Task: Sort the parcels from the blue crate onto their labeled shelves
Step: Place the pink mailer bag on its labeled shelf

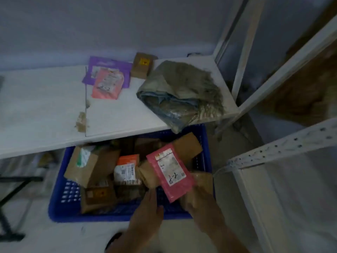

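Note:
The blue crate point(60, 207) stands on the floor under a white shelf point(45, 106) and holds several brown cardboard parcels point(85, 167). My right hand point(204, 207) holds a pink mailer point(171, 172) by its lower end above the crate; its white label bears a handwritten "2-2". My left hand point(147, 210) hovers beside it over the crate's front, fingers relaxed, holding nothing. On the shelf lie another pink mailer point(107, 84) on top of a purple one point(109, 63), a small brown box point(142, 67) and a large grey-green plastic bag point(182, 94).
White shelf uprights point(244, 57) rise at the right. A second white shelf rail with holes point(284, 148) runs at the lower right. A black stand point(11, 198) is at the left on the floor. The image is dim and blurred.

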